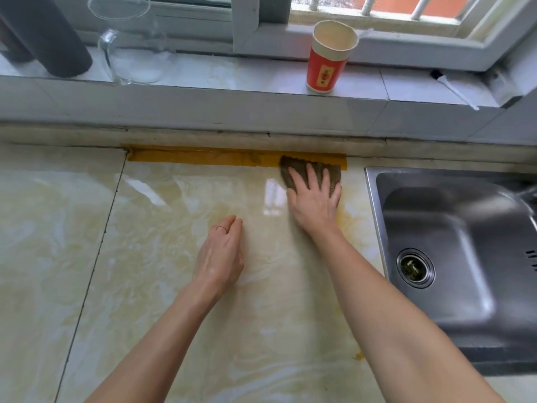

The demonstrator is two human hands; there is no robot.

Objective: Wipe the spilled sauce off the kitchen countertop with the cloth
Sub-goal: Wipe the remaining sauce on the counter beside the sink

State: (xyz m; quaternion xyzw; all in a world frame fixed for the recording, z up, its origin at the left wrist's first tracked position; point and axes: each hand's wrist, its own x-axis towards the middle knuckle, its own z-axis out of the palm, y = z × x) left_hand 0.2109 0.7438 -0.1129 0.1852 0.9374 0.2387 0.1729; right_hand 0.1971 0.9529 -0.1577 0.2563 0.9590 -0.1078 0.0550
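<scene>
My right hand [315,199] lies flat with spread fingers on a dark brownish cloth [296,170], pressing it onto the cream marble countertop [162,228] near the back edge. The cloth overlaps the right part of a mustard-yellow strip [203,157] that runs along the counter's back joint. A faint yellow-orange smear [348,221] shows on the counter to the right of my wrist, and a small yellow spot [359,356] sits near the sink's front corner. My left hand [222,254] rests on the counter, fingers loosely curled, holding nothing.
A stainless steel sink [453,237] with a drain is set into the counter at right. On the window ledge stand a red paper cup [329,56], a clear glass jar [130,42], a dark cylinder [49,36] and a white brush [456,91].
</scene>
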